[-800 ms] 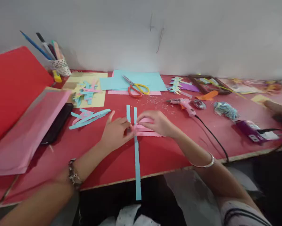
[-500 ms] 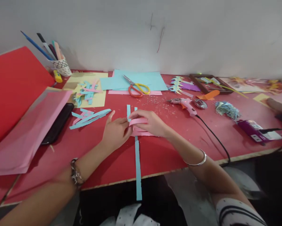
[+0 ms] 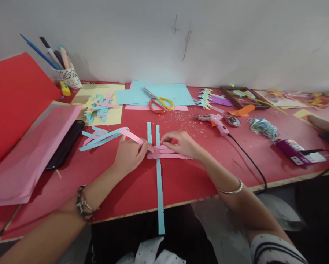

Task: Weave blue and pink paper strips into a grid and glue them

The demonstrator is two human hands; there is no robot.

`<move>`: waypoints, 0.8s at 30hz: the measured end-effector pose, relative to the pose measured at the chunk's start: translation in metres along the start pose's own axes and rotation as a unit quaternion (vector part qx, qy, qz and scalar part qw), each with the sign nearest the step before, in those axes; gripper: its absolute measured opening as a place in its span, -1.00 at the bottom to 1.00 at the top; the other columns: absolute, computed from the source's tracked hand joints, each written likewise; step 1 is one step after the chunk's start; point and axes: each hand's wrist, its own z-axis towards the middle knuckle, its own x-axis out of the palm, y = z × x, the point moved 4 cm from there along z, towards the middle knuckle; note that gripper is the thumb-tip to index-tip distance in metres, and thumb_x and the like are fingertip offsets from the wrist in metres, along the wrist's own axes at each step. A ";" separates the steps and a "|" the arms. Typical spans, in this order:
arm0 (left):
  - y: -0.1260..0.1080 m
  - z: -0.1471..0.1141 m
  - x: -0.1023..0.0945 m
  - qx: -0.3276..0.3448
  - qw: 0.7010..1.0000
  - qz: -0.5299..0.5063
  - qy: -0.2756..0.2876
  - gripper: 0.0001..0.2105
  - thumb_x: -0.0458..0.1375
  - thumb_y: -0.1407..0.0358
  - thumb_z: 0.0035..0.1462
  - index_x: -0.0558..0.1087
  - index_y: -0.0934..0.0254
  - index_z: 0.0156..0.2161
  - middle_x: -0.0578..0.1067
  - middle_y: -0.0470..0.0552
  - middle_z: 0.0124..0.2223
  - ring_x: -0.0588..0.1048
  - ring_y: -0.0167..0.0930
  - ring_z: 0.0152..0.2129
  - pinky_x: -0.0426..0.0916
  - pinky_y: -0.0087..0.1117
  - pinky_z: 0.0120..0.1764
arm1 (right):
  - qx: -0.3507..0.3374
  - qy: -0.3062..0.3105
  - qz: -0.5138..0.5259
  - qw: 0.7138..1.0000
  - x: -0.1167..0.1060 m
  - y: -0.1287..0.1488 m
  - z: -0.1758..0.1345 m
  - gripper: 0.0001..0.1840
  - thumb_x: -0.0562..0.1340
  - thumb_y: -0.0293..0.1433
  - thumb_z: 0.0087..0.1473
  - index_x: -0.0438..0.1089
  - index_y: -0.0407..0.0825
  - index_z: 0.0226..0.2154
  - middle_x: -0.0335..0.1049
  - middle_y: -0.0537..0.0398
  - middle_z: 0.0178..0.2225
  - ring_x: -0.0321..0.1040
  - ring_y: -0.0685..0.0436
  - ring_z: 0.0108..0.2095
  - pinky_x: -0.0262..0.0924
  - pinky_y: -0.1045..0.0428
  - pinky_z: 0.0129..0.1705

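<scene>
My left hand (image 3: 130, 156) pinches a pink paper strip (image 3: 133, 136), which slants up to the left over the fingers. Just right of it, my right hand (image 3: 182, 143) is over the work with thumb and fingers drawn together; whether anything is between the fingertips I cannot make out. Under and between the hands, several pink strips (image 3: 167, 156) lie crosswise with two upright blue strips. The longer blue strip (image 3: 160, 194) runs down past the table's front edge; the shorter blue strip (image 3: 149, 132) shows above the pink ones.
Loose strips (image 3: 98, 138) lie at the left, near a phone (image 3: 67, 145) and pink sheets (image 3: 43, 154). Scissors (image 3: 157, 101) rest on blue sheets (image 3: 181, 91). A glue gun (image 3: 214, 121) trails its cord to the right, near a purple power box (image 3: 291, 151). Another person's hand (image 3: 321, 124) is far right.
The pink strip has passed from between both hands to my left hand and swung up leftward. My right hand has drawn slightly right, away from it, uncovering more of the crossed strips.
</scene>
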 end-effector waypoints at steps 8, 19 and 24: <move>0.000 0.000 -0.002 -0.006 1.000 -0.025 0.001 -0.56 -0.24 0.36 0.12 0.50 0.19 -0.48 0.57 -0.14 -0.37 0.48 -0.39 -0.41 -0.18 -0.09 0.16 | -0.086 0.139 -0.153 0.975 0.010 0.024 -0.016 -0.57 0.25 -0.31 -0.08 0.30 -0.08 -0.10 0.34 -0.04 -0.19 0.24 -0.12 -0.20 0.15 -0.03 -0.16; 0.002 0.001 0.000 0.000 1.000 -0.030 -0.006 -0.59 -0.22 0.34 0.12 0.47 0.23 -0.49 0.56 -0.12 -0.38 0.47 -0.39 -0.45 -0.17 -0.07 0.16 | -0.232 0.112 -0.361 0.896 0.039 0.049 -0.055 -0.70 -0.03 -0.54 0.16 0.36 0.02 -0.23 0.34 0.01 -0.12 0.24 -0.05 -0.27 0.10 0.05 -0.31; 0.001 0.000 -0.001 0.005 1.000 -0.028 -0.003 -0.59 -0.23 0.34 0.13 0.46 0.23 -0.48 0.57 -0.11 -0.36 0.47 -0.40 -0.46 -0.16 -0.08 0.16 | -0.251 0.092 -0.374 0.888 0.043 0.048 -0.050 -0.69 -0.05 -0.56 0.15 0.36 -0.04 -0.35 0.40 0.02 -0.20 0.28 -0.03 -0.33 0.11 0.07 -0.37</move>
